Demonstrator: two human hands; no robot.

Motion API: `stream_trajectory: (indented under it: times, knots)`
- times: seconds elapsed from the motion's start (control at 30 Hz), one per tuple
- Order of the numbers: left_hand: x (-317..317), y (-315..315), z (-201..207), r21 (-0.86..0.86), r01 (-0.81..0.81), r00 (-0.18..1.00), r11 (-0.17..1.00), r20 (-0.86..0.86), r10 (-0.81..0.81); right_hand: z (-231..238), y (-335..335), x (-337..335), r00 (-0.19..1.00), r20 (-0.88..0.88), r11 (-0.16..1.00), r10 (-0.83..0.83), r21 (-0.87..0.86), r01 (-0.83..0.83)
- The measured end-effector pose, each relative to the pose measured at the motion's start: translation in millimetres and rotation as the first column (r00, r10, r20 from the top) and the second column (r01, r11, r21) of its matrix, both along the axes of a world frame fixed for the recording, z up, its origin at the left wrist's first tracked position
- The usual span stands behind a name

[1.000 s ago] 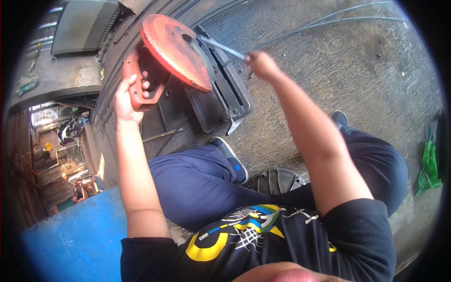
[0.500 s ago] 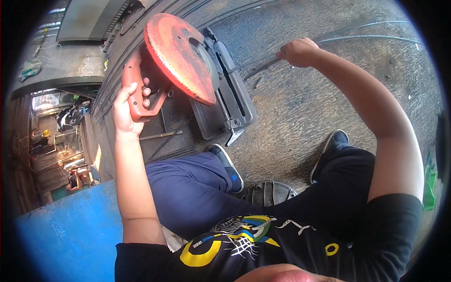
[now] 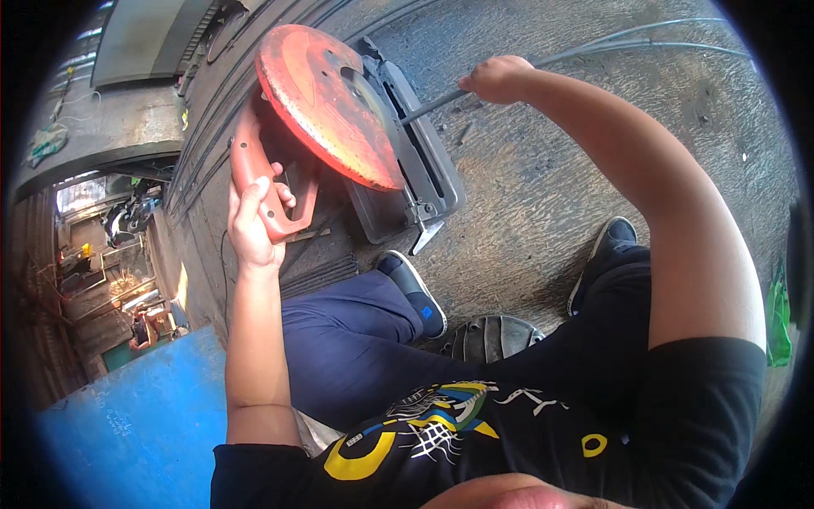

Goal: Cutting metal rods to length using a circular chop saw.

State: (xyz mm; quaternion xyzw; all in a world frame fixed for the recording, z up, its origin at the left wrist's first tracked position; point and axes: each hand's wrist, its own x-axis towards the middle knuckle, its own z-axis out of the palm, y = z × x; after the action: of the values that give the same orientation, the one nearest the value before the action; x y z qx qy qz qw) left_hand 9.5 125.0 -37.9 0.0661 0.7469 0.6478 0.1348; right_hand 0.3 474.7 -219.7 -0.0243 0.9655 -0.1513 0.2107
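A cut-off saw stands on the floor ahead of me, with a worn orange round guard [image 3: 322,110] over its disc and a dark grey base [image 3: 437,174]. My left hand [image 3: 257,222] is wrapped round the saw's orange handle [image 3: 248,157], fingers through the loop by the trigger. In my right hand [image 3: 500,79], closed, is a grey metal rod [image 3: 432,106]. That rod slants across the base to the disc area, where the guard hides its end. A clamp screw with a metal lever [image 3: 426,236] sits at the base's near end.
Long rods [image 3: 644,47] trail off behind my right hand. Bundled dark bars [image 3: 322,273] lie left of my shoe. A blue panel [image 3: 153,424] is at lower left. In the left background, sparks [image 3: 125,284] fly near another person [image 3: 153,327]. A ribbed round object [image 3: 492,339] sits between my legs.
My left hand and the saw handle have moved right and slightly down, tilting the guard lower. My right hand has shifted left and a little up with the rod, closer to the disc.
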Motion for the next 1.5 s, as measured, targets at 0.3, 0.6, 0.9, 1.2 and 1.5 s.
stream_trajectory:
  times: [0.3,0.6,0.9,1.2,1.5]
  knots:
    - [-17,1,15,0.035,0.058,0.994,0.998,0.087,-0.061,-1,-29,4,0.999,-0.039,1.0,0.01,-0.002,-0.01]
    - [-25,1,21,0.034,0.068,0.993,0.997,0.099,-0.071,16,-30,0,0.995,0.098,0.997,-0.01,-0.069,0.016]
    - [-26,2,22,0.02,0.098,0.991,0.995,0.092,-0.099,8,-31,-6,1.0,-0.01,0.998,-0.02,-0.052,0.019]
    - [-25,2,21,0.033,0.1,0.991,0.994,0.091,-0.103,4,-30,-7,1.0,0.014,0.999,0.003,-0.052,-0.002]
    - [-26,2,20,0.045,0.116,0.989,0.992,0.084,-0.119,5,-30,-6,0.999,0.026,0.999,0.021,-0.05,-0.019]
